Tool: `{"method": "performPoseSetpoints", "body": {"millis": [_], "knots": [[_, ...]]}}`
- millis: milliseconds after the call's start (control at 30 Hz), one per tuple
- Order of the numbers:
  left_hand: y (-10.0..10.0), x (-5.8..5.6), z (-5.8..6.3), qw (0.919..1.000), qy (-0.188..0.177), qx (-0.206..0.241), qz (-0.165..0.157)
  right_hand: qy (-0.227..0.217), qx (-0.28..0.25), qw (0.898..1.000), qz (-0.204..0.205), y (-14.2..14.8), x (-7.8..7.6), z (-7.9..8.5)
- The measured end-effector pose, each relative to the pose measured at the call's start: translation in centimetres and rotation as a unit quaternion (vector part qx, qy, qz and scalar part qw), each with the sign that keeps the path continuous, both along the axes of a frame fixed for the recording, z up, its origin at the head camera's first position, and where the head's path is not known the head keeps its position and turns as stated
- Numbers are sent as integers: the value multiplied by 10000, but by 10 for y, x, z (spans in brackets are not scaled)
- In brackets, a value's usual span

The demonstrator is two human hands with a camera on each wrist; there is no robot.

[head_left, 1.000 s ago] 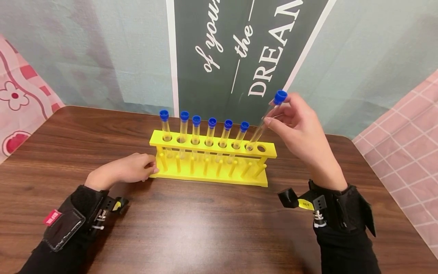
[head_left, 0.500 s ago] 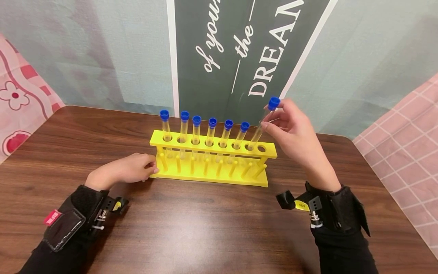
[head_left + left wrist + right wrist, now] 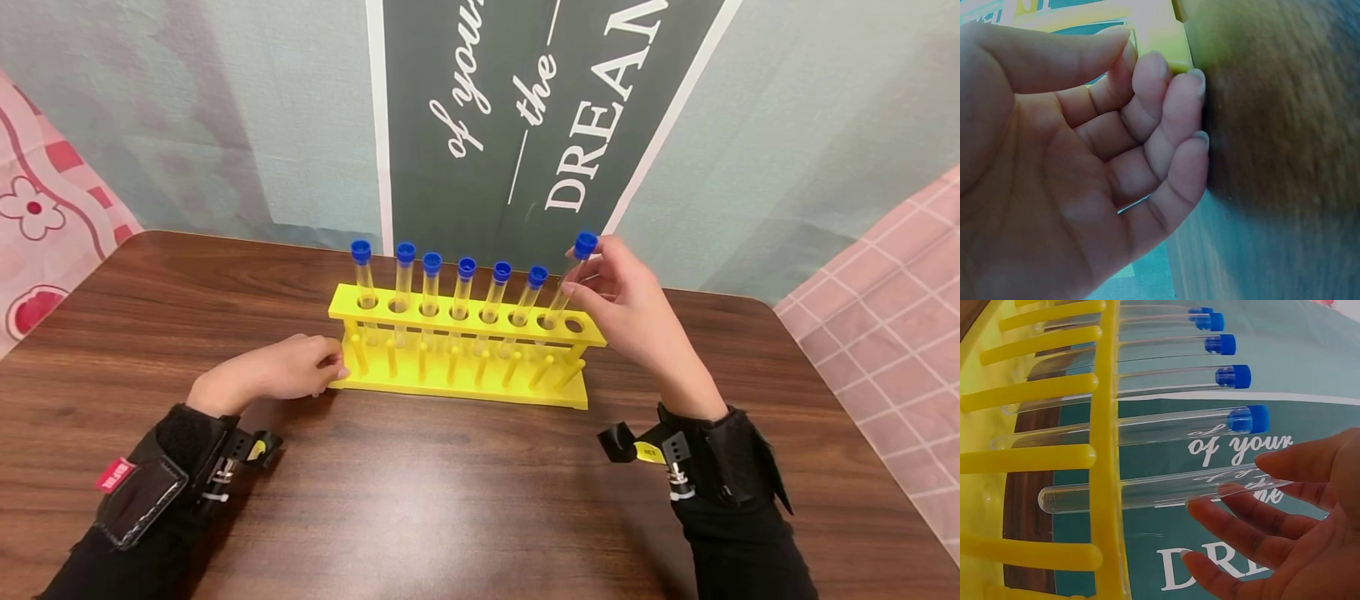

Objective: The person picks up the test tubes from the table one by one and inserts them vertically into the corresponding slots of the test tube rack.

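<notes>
A yellow test tube rack [image 3: 468,389] stands on the table, with several clear, blue-capped test tubes [image 3: 466,268] upright or slightly tilted in its holes. My right hand [image 3: 640,310] pinches another test tube [image 3: 586,245] near its cap, between thumb and fingers. Its lower part passes through the second hole from the right, and in the right wrist view the rounded tip of that test tube [image 3: 1066,499] hangs below the top bar. At the rack's left end, my left hand [image 3: 294,367] grips the base corner with thumb and curled fingers [image 3: 1154,78].
The rightmost hole [image 3: 575,325] of the rack holds no tube. A row of yellow pegs [image 3: 452,365] rises along the rack's front. Behind the brown wooden table [image 3: 450,492] hangs a backdrop cloth [image 3: 307,125] with white lettering on a dark panel.
My right hand has moved down and to the left, and the test tube has slid deeper into its hole and become more upright. The left hand and the rack have stayed in place.
</notes>
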State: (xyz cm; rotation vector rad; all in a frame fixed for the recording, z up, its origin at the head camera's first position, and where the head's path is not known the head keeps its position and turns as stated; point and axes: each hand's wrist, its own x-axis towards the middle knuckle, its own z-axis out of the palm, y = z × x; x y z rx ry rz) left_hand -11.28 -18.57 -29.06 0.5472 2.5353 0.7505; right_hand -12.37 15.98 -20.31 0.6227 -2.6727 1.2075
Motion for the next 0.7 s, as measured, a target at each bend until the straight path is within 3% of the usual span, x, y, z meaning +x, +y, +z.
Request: {"method": "performPoseSetpoints", "body": {"millis": [267,700], "knots": [[-1,-1,-1,10000,-26,-3,19,-95,121,9998,102,0,-2,-8],[0,0,0,10000,-68,-5,25,-294,446,9986,-57,1,-3,-21]]}}
